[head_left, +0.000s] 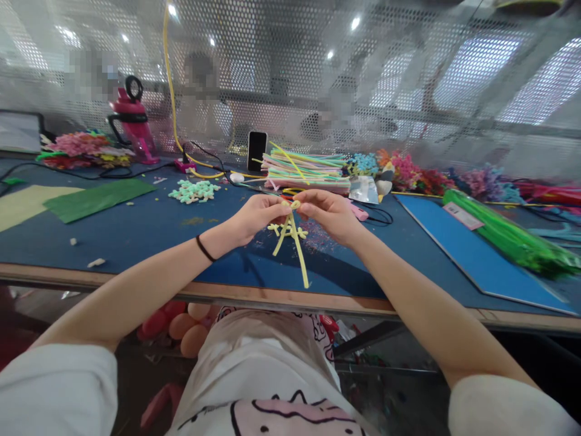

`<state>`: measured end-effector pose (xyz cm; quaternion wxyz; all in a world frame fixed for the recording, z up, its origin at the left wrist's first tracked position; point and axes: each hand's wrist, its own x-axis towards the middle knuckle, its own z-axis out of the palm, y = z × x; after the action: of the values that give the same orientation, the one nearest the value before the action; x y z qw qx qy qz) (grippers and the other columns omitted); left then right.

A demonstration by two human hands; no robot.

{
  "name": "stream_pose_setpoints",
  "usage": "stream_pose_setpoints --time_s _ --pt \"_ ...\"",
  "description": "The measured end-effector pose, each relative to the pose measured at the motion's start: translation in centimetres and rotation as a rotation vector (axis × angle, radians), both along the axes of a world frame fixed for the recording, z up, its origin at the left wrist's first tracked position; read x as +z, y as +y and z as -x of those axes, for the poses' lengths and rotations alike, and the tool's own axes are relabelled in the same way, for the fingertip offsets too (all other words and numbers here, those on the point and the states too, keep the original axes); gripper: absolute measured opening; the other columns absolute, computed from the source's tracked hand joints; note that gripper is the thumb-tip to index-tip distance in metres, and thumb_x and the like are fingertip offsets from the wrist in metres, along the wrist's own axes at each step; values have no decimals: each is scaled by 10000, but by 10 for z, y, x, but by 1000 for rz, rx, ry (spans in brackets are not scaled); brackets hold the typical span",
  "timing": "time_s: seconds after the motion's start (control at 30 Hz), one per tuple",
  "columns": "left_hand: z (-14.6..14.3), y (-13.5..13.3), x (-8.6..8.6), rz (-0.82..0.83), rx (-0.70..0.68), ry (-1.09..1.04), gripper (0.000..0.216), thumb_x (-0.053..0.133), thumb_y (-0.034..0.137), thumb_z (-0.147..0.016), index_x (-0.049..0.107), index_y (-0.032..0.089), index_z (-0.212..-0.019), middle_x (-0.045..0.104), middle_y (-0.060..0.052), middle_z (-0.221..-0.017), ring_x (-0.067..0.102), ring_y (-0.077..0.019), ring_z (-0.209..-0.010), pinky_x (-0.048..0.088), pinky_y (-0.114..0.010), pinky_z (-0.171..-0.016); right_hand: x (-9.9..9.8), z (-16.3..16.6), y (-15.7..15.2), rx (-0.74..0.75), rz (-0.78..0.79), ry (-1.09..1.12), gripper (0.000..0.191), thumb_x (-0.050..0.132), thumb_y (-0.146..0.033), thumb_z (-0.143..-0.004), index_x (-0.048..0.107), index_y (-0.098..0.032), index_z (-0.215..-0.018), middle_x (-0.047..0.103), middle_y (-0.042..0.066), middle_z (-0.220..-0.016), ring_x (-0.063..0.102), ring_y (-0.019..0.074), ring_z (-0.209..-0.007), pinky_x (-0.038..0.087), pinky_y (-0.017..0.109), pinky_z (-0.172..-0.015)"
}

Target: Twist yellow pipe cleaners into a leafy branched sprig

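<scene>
Left hand (258, 217) and right hand (330, 213) pinch yellow stems (300, 257), with a pastel bundle (308, 169) and phone (257, 151) behind.

Pale yellow and mint against deep blue.
Soft pale yellow on the thin fuzzy stems (299, 254); mint green on the lacy, branching fuzzy cluster (194, 191); deep blue across the flat table (149, 239); pink, yellow, mint and white in streaks along the long bundle of fuzzy sticks (304, 171); magenta with black on the tall plastic bottle (131, 121); vivid green on the long plastic-wrapped pack (508, 233); silver-grey, dotted with round holes, on the perforated metal panel (272, 42).
</scene>
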<state>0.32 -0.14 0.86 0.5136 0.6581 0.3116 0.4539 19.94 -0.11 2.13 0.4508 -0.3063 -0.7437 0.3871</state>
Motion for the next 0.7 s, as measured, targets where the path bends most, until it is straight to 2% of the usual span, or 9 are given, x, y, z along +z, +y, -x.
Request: stream_pose_setpoints --time_s 0.07,0.13,0.3,0.5,0.6,0.7 --pt "1 -1 1 104 -105 -37 219 712 348 -703 647 140 -678 594 -5 -647 508 -88 -589 417 -231 -592 1 -2 1 35 -67 -34 337 751 -476 -767 719 -205 -965 681 44 -903 584 157 -776 469 287 -715" --pt "2 -4 2 171 -185 -44 198 726 326 -683 659 139 -690 601 -7 -665 517 -88 -599 427 -234 -602 1 -3 -1 33 -155 -100 294 732 -476 -791 729 -209 -913 676 53 -886 582 169 -778 467 300 -719" --pt "2 -10 6 245 -277 -57 191 733 314 -685 648 144 -699 594 -7 -672 517 -88 -599 417 -235 -590 2 -2 -6 -25 -286 -128 302 694 -539 -806 724 -241 -848 658 73 -858 573 207 -799 472 353 -770" --pt "3 -13 7 249 -354 0 218 737 336 -690 634 145 -711 578 -3 -653 502 -88 -582 400 -233 -575 10 -3 -10 89 -355 -159 289 668 -540 -829 687 -252 -807 644 85 -860 578 227 -852 472 379 -790" --pt "3 -14 8 237 -348 13 227 729 347 -689 618 150 -711 573 -4 -657 500 -91 -584 388 -235 -569 14 -3 -15 85 -346 -186 290 665 -539 -831 669 -251 -791 635 84 -846 575 229 -842 469 382 -784" --pt "3 -12 9 146 -318 24 235 709 362 -718 614 148 -701 556 2 -639 475 -88 -575 367 -235 -558 14 -3 -18 63 -328 -174 276 676 -508 -836 651 -236 -798 611 67 -853 556 196 -786 457 343 -740"
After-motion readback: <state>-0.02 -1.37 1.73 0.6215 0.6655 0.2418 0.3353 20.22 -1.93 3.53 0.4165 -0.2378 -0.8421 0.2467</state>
